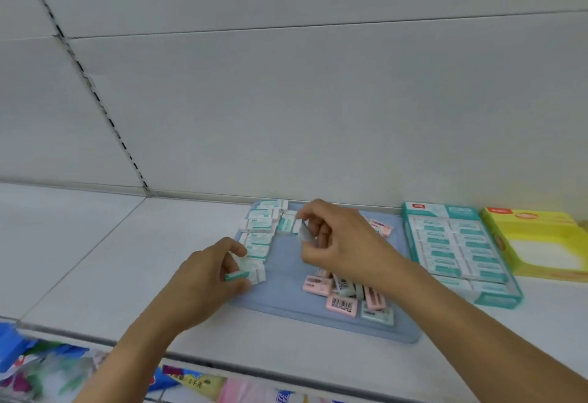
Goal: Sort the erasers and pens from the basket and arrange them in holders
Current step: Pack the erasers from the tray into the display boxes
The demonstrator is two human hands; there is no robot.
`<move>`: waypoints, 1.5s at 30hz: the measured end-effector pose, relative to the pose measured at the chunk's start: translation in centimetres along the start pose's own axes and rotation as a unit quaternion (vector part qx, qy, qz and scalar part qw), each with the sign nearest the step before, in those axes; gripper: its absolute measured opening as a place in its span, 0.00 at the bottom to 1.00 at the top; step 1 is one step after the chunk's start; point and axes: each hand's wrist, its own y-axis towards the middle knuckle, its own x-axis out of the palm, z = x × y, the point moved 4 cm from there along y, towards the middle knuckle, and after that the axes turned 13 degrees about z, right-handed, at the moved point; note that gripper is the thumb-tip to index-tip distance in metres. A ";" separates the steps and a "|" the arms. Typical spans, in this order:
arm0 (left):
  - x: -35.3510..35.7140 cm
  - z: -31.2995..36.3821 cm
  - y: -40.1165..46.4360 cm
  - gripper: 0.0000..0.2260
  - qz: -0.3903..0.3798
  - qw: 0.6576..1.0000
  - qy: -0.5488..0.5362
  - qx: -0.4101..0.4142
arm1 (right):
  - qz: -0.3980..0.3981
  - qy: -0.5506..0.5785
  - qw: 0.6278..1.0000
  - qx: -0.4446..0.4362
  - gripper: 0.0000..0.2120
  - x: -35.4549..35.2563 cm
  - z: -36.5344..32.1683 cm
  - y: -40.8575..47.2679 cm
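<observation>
Left hand (pixel 206 278) pinches green eraser (pixel 238 274); right hand (pixel 337 237) grips another.

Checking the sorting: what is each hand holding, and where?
Left hand pinches a green-white eraser by its end. Right hand pinches a small pale eraser at its sides.

1. Even, soft light, fairly bright; only faint shadows under both forearms on the shelf (pixel 95 259).
2. Overall softness; packets (pixel 47 371) at near left smeared by blur.
3. Wide-angle bending of the straight lines toward the edges; no glare.
</observation>
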 end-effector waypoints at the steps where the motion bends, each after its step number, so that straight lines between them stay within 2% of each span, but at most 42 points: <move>1: 0.1 0.8 0.0 0.12 0.027 0.999 -0.047 0.002 | 0.035 0.063 0.996 0.045 0.13 -1.4 0.6 -0.5; 3: 1.1 3.3 0.1 0.08 0.051 0.987 -0.151 0.010 | 0.098 0.146 0.979 0.105 0.12 -4.6 2.2 -1.8; 5: 2.2 5.8 -0.1 0.06 0.053 0.969 -0.242 0.002 | 0.130 0.177 0.966 0.136 0.13 -7.2 3.9 -3.0; 8: 5.3 10.4 -0.2 0.05 -0.002 0.932 -0.362 -0.019 | 0.167 0.171 0.953 0.185 0.14 -11.2 7.1 -6.0; 11: 8.2 13.9 -0.3 0.04 -0.080 0.907 -0.413 -0.030 | 0.165 0.133 0.952 0.220 0.14 -13.1 9.3 -8.7; 14: 9.9 15.9 -0.4 0.05 -0.121 0.899 -0.420 -0.027 | 0.135 0.094 0.962 0.217 0.13 -13.3 10.2 -10.2; 19: 10.3 16.2 -0.1 0.05 -0.113 0.902 -0.417 -0.028 | 0.125 -0.045 0.976 0.174 0.10 -13.7 11.1 -11.2; 22: 10.3 16.2 -0.3 0.05 -0.108 0.899 -0.422 -0.040 | 0.093 -0.112 0.981 0.130 0.02 -14.0 11.1 -11.2; 25: 10.6 16.4 -0.5 0.05 -0.117 0.891 -0.435 -0.048 | 0.043 -0.237 0.966 0.088 0.10 -13.4 10.8 -11.0; 28: 10.9 17.0 -0.5 0.07 -0.137 0.887 -0.437 -0.052 | 0.011 -0.333 0.940 0.072 0.11 -13.2 10.5 -10.6; 30: 11.1 17.3 -0.5 0.09 -0.146 0.889 -0.430 -0.054 | 0.032 -0.366 0.928 0.062 0.11 -13.3 9.9 -10.4; 33: 11.3 17.8 -0.2 0.09 -0.146 0.892 -0.424 -0.054 | 0.174 -0.247 0.953 0.033 0.20 -14.2 8.3 -10.5; 35: 11.4 18.2 0.0 0.09 -0.141 0.890 -0.429 -0.055 | 0.171 -0.204 0.964 -0.027 0.26 -14.0 7.0 -10.2; 36: 11.5 18.5 0.1 0.09 -0.141 0.887 -0.436 -0.057 | 0.169 -0.173 0.970 -0.024 0.28 -13.8 6.8 -10.1; 37: 11.6 18.8 0.1 0.09 -0.143 0.881 -0.447 -0.057 | 0.182 -0.119 0.976 0.017 0.28 -13.8 7.1 -9.8; 38: 11.7 19.3 0.1 0.08 -0.145 0.872 -0.465 -0.058 | 0.211 -0.029 0.973 0.090 0.26 -13.9 7.6 -9.7; 40: 12.0 20.4 0.0 0.08 -0.148 0.846 -0.509 -0.059 | 0.262 0.186 0.921 0.220 0.14 -14.2 8.4 -9.4; 41: 12.2 21.1 -0.1 0.07 -0.154 0.834 -0.526 -0.057 | 0.276 0.243 0.897 0.246 0.06 -14.4 8.6 -9.2; 42: 12.5 21.7 -0.2 0.07 -0.159 0.829 -0.534 -0.052 | 0.280 0.268 0.887 0.252 0.02 -14.6 8.7 -9.3; 43: 12.9 22.2 -0.3 0.07 -0.161 0.832 -0.529 -0.045 | 0.282 0.271 0.886 0.248 0.03 -15.0 8.8 -9.3; 44: 13.2 22.5 -0.4 0.06 -0.157 0.851 -0.501 -0.026 | 0.283 0.259 0.893 0.235 0.04 -15.6 8.9 -9.3; 45: 13.4 22.8 -0.2 0.05 -0.140 0.887 -0.441 0.016 | 0.283 0.219 0.910 0.210 0.05 -16.4 8.9 -9.4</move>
